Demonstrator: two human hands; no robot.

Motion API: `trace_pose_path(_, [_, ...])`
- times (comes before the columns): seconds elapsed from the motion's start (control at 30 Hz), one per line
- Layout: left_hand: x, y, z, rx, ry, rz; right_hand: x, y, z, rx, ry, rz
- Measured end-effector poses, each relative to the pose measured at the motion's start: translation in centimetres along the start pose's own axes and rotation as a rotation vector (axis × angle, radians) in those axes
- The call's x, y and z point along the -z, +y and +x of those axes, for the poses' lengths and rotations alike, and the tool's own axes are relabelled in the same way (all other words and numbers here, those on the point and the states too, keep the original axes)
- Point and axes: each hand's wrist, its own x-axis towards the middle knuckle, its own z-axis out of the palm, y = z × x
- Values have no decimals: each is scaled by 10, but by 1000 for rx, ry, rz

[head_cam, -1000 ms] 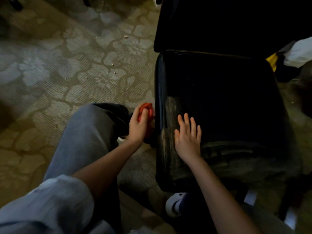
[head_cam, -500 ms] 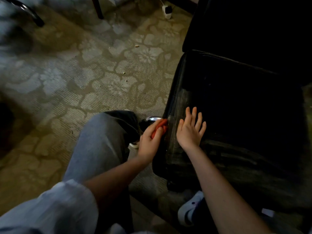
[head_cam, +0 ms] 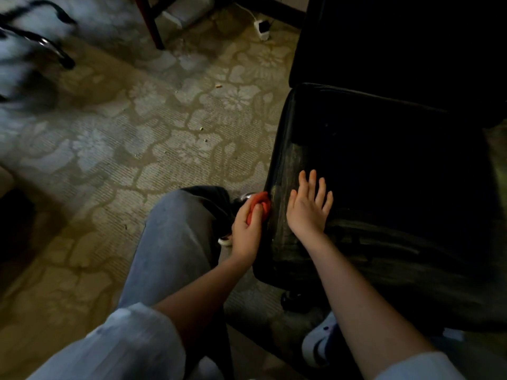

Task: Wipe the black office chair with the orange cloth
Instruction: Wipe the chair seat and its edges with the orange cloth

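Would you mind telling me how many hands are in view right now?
2. The left hand grips the orange cloth at the side edge of the black office chair; the right hand rests flat on its seat. No others show.

We look down on a beige carpet [head_cam: 109,149] with a pale flower pattern. On it stand the black office chair [head_cam: 384,174] at right and a dark wooden leg [head_cam: 152,26] at the top. A white plug [head_cam: 262,30] and a few crumbs [head_cam: 218,85] lie between them.
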Motion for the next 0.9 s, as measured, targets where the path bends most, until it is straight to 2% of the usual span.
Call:
trace_pose_path(0.1, [5,-12,-29,-7,54,128,-2,1,-1,1,20,-2])
trace_pose_path(0.2, [9,-10,-52,-57,21,280,-1,2,-3,7,11,-1])
trace_pose_path(0.27, [10,-5,-56,-39,24,273,2,3,-3,17,-3,8])
trace_pose_path(0.37, [14,5,-40,43,132,215,11,8,-5,54,-58,21])
trace_pose_path(0.43, [16,16,-22,28,160,211,18,17,-9,113,-51,-43])
trace_pose_path(0.53, [18,39,6,-95,82,362,26,37,-19,160,11,-116])
trace_pose_path(0.63, [13,64,31,-221,-53,634,23,51,-23,169,-87,-48])
trace_pose_path(0.77, [7,68,52,-250,-227,844,13,56,-25,165,-113,-14])
trace_pose_path(0.9, [0,61,49,-242,-175,852,10,54,-23,147,-107,9])
